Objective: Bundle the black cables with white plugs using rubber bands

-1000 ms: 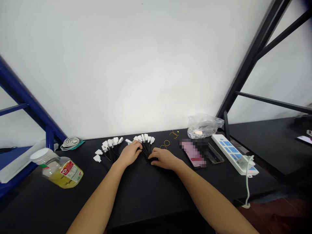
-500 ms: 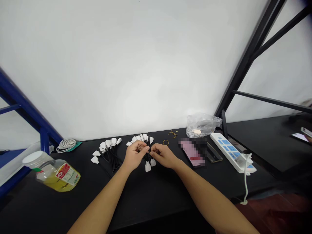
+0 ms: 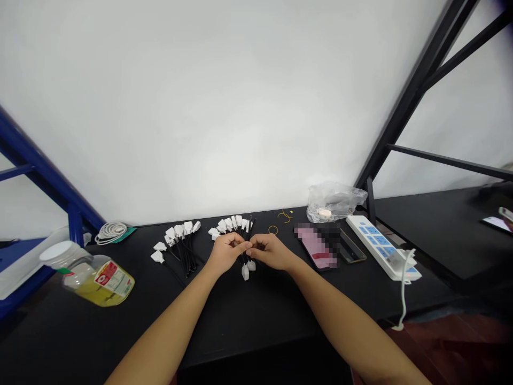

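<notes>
My left hand (image 3: 229, 254) and my right hand (image 3: 273, 251) meet at the fingertips, both closed in a pinch. Between them are thin black cables with flat white ends; the exact grip is hidden by the fingers. Two of these white ends (image 3: 245, 271) stick out below my fingers, while thin black tips show above. Right behind my left hand lies a fan of more white ends (image 3: 228, 223). Further left rests another bundle of black cables (image 3: 185, 253) with white ends, and a loose one (image 3: 157, 256) lies beside it.
A jar (image 3: 105, 283) of yellow contents stands left, near a coiled white cable (image 3: 110, 233). Rubber bands (image 3: 273, 230) lie behind my right hand. To the right are a pink-screened phone (image 3: 315, 247), a dark phone (image 3: 352, 247), a plastic bag (image 3: 335, 201) and a power strip (image 3: 380, 247).
My fingertips have come together around the black cables and shifted slightly right. The white ends below my hands have turned and moved a little.
</notes>
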Tool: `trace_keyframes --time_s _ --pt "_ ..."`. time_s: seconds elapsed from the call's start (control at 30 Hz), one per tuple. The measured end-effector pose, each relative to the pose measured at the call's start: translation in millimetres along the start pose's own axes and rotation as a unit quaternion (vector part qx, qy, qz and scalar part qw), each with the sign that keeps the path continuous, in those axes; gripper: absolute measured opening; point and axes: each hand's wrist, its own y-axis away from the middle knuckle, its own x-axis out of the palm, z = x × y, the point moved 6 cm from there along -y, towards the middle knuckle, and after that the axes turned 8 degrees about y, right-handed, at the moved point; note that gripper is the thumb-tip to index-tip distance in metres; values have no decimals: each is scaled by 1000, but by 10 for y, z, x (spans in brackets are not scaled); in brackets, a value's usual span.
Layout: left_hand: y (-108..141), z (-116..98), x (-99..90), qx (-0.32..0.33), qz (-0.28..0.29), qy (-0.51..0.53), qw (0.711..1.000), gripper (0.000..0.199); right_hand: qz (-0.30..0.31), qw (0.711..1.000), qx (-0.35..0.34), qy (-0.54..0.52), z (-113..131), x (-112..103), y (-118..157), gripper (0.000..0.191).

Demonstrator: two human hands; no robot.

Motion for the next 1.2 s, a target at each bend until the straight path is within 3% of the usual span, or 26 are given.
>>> trace_keyframes --time_s 0.1,0.2,0.33,0.43,0.57,0.63,0.97,1.2 --pt "15 28 38 -21 31 11 999 44 -3 1000 4 -10 22 10 -7 28" --pt "27 -5 29 -7 66 -10 998 45 -48 999 -5 26 78 -82 -7 29" --pt "-12 -119 -154 78 68 -205 973 38 -146 983 -4 107 130 -333 28 25" --pt "-60 -43 -281 83 84 -311 943 22 -183 969 5 166 90 -470 39 25" --pt "-70 200 -275 46 173 -344 922 35 -127 969 54 203 -88 -466 -9 5" --pt "-58 266 -247 40 198 -353 913 38 -86 970 71 215 -157 -430 -29 5" --pt "-81 274 -248 41 165 -434 885 30 -49 962 83 254 -248 -409 -36 8" --pt "-101 279 -296 54 147 -449 880 22 -99 970 48 217 -221 -442 -37 7"
